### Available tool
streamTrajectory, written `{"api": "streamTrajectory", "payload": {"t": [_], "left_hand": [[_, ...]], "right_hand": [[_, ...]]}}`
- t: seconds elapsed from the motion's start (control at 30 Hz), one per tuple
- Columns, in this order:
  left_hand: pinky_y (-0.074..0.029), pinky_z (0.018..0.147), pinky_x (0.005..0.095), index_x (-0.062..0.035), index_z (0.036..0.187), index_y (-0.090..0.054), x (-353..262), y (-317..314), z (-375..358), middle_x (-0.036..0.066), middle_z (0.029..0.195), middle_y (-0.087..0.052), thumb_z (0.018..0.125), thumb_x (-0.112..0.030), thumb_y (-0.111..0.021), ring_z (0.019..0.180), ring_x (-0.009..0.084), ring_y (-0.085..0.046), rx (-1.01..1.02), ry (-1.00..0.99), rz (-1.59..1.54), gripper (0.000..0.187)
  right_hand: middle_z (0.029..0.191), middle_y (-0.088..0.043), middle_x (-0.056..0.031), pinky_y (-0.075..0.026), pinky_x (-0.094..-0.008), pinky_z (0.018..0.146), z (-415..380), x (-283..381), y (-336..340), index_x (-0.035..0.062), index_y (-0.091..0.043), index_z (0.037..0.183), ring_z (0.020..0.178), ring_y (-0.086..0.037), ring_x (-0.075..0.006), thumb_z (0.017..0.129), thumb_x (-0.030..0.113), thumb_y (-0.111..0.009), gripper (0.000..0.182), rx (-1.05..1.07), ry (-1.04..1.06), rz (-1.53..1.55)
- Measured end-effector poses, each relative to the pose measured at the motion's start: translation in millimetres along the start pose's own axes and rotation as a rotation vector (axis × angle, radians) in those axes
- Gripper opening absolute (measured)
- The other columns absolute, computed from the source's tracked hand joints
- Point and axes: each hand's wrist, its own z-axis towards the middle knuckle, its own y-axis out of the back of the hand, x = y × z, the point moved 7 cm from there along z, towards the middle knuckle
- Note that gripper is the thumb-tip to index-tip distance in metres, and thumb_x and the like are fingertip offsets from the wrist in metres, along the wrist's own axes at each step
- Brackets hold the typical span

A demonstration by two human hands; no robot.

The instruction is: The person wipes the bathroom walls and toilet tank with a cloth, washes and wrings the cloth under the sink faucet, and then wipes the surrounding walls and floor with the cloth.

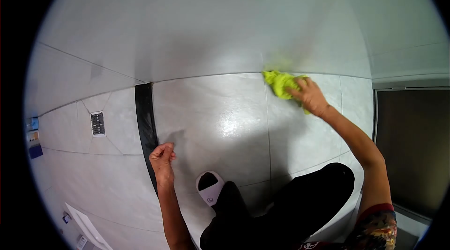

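Note:
My right hand (310,96) is closed on a bright yellow-green cloth (280,83), pressing it to the grey floor tiles where they meet the wall. The cloth is bunched up, with one corner showing below my fingers; the hand and cloth are slightly blurred. My left hand (162,155) hovers at the left, beside a black raised strip (146,123) that crosses the floor. Its fingers are curled in, thumb against the index finger, and nothing shows in them.
A square floor drain (97,123) lies left of the strip. Small packages (33,137) stand at the far left edge. A dark framed panel (412,147) is at the right. My foot in a white slipper (209,188) rests on the tiles below the pale wall (225,25).

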Motion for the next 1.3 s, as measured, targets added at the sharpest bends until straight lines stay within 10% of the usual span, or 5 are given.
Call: {"api": "streamTrajectory", "payload": {"t": [0.13,0.4,0.9,1.07,1.3], "left_hand": [[-0.036,0.051,0.0188,-0.0008,0.082,-0.063,5.3,12.2,-0.8,0.000,0.070,-0.056,0.081,-0.009,-0.065,0.058,0.0070,-0.046,-0.023,0.069,0.091,0.009],[-0.035,0.049,0.0160,-0.0050,0.080,-0.063,4.8,-8.5,16.9,-0.003,0.067,-0.054,0.082,-0.010,-0.064,0.055,0.0048,-0.045,0.051,0.026,-0.019,0.005],[-0.034,0.049,0.0175,-0.0043,0.078,-0.062,-31.3,-39.6,70.3,-0.002,0.067,-0.056,0.083,-0.009,-0.062,0.054,0.0055,-0.044,0.276,-0.100,0.153,0.007],[-0.033,0.049,0.0181,-0.0036,0.079,-0.063,-50.7,-127.8,56.6,-0.002,0.062,-0.051,0.082,-0.010,-0.064,0.053,0.0058,-0.044,0.416,-0.131,0.263,0.007],[-0.036,0.049,0.0199,-0.0028,0.077,-0.066,-59.6,-267.7,11.8,0.000,0.062,-0.053,0.077,-0.009,-0.069,0.052,0.0070,-0.045,0.568,-0.151,0.490,0.007]], "right_hand": [[0.121,-0.044,-0.0072,-0.042,-0.0539,0.083,48.7,104.8,56.8,0.0213,-0.055,0.114,0.114,-0.041,-0.0316,0.071,0.017,-0.058,0.043,-0.299,0.441,-0.087],[0.113,-0.041,0.0004,-0.035,-0.0324,0.082,159.1,187.2,86.4,0.0171,-0.063,0.084,0.120,-0.033,-0.0191,0.069,0.020,-0.059,0.016,-0.934,0.612,-0.466],[0.113,-0.043,0.0106,-0.031,-0.0331,0.085,-30.9,-76.5,9.5,0.0249,-0.066,0.072,0.113,-0.034,-0.0162,0.072,0.021,-0.059,0.008,0.298,0.280,-0.696],[0.115,-0.048,-0.0033,-0.037,-0.0425,0.078,-76.4,-97.6,6.1,0.0247,-0.067,0.091,0.106,-0.042,-0.0269,0.076,0.016,-0.053,0.022,-0.108,-0.566,-0.058],[0.128,-0.040,-0.0034,-0.038,-0.0482,0.089,-0.2,7.6,-41.7,0.0289,-0.055,0.111,0.119,-0.037,-0.0301,0.079,0.015,-0.053,0.035,-0.339,-0.107,0.213]]}}
